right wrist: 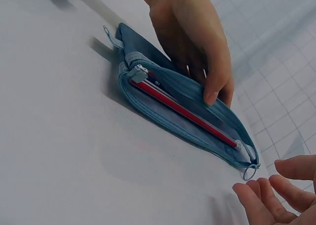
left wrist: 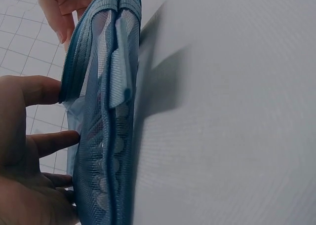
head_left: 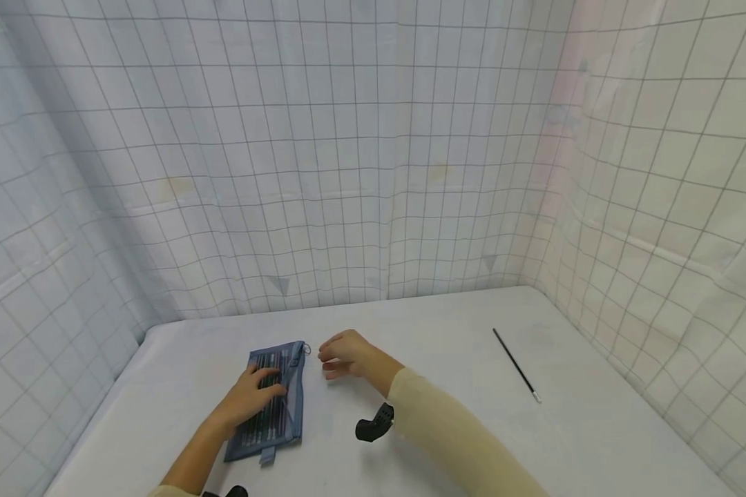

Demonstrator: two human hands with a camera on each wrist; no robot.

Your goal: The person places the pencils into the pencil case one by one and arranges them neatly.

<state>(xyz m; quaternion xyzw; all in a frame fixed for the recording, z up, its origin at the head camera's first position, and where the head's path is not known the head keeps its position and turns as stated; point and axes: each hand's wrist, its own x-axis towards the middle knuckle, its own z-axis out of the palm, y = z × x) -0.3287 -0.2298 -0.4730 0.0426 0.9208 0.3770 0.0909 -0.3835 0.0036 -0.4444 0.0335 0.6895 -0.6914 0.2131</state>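
Note:
A blue mesh zip pencil case [head_left: 295, 393] lies flat with its zip side gaping. My left hand [head_left: 249, 397] rests on top of it, fingers spread over the mesh and thumb at the rim of the opening. Inside, a red pencil [right wrist: 185, 108] shows through the gap, and several pencils' ends [left wrist: 102, 180] show through the mesh. The zip pull [right wrist: 139, 74] sits at the end nearer me. A small metal ring [right wrist: 250, 172] hangs from the far end. Just right of that ring, my right hand [head_left: 348, 355] hovers with loosely bent fingers, holding nothing.
A black pencil [head_left: 516, 364] with a white end lies apart on the right of the white table [head_left: 423, 331]. Grid-patterned white curtains [head_left: 360, 172] enclose the table at the back and both sides. Black wrist camera mounts [head_left: 375, 424] stick out from my wrists.

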